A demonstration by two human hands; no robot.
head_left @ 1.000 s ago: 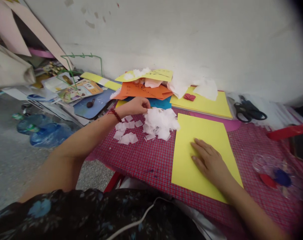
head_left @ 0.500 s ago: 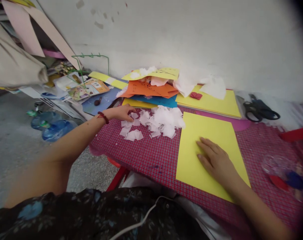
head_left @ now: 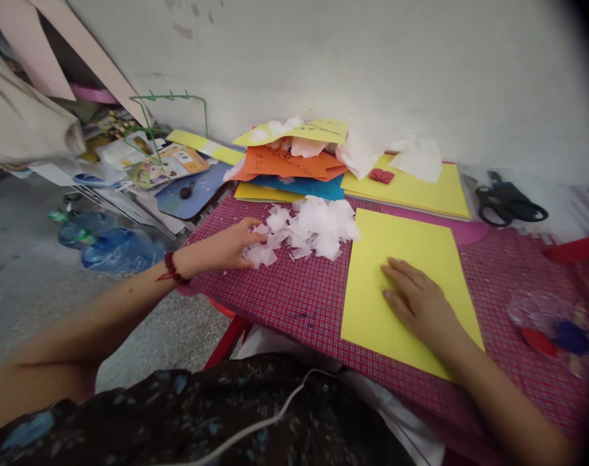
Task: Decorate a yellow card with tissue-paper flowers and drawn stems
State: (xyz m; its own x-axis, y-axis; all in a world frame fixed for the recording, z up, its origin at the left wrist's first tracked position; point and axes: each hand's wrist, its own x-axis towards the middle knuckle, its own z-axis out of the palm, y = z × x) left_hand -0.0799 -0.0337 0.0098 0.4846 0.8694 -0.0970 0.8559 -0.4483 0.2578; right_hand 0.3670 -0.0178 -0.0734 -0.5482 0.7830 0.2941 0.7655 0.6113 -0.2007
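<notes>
My left hand [head_left: 231, 246] touches the left side of a heap of torn white paper pieces [head_left: 318, 226], its thumb and fingers apart around the loose edge scraps. On the right, my right hand [head_left: 418, 301] lies flat on a sheet of yellow paper [head_left: 372, 310], fingers stretched out. The sheet rests on a red checked tablecloth [head_left: 285, 301], just right of the heap.
Behind the heap are stacked orange papers [head_left: 289, 164] and a yellow pad [head_left: 421, 191] with a red folded paper [head_left: 381, 175] on it. Black scissors [head_left: 511, 202] lie at the back right. A clear plastic palette-like item [head_left: 537, 314] sits at right; water bottles [head_left: 122, 251] are on the floor.
My left hand has come down and toward me along the heap's left side, and the scraps there are now bunched closer to the rest. My right hand stays on the yellow sheet.
</notes>
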